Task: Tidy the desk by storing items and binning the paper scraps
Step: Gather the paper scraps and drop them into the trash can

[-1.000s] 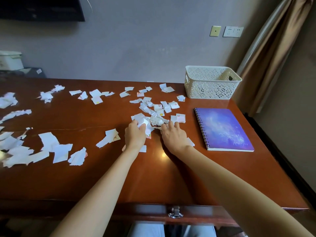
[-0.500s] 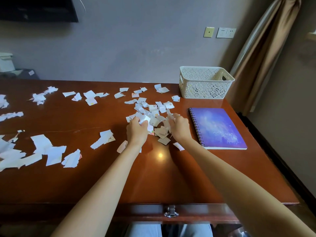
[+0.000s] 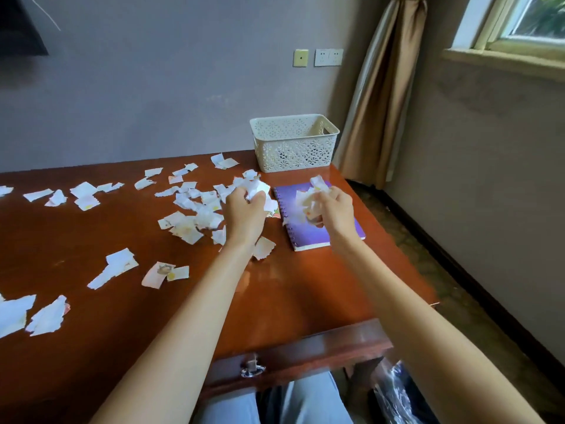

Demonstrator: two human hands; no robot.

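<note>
Torn white paper scraps [image 3: 189, 209] lie scattered over the brown wooden desk [image 3: 305, 286]. My left hand [image 3: 244, 214] grips a bunch of scraps [image 3: 256, 189], lifted just above the desk left of the notebook. My right hand [image 3: 331, 211] grips another bunch of scraps [image 3: 308, 200] above the purple spiral notebook [image 3: 308, 237], which lies flat near the desk's right edge. Behind the notebook, a white lattice basket [image 3: 293, 148] stands at the desk's far right corner.
A drawer with a metal pull [image 3: 252, 368] sits under the front edge, above my knees. A clear plastic bag [image 3: 394, 390] shows on the floor right of my legs. A curtain [image 3: 376, 96] hangs beyond the desk's right end, with floor to the right.
Both hands have closed on handfuls of scraps and lifted off the desk, the right one moving over the notebook. The view has swung to the right.
</note>
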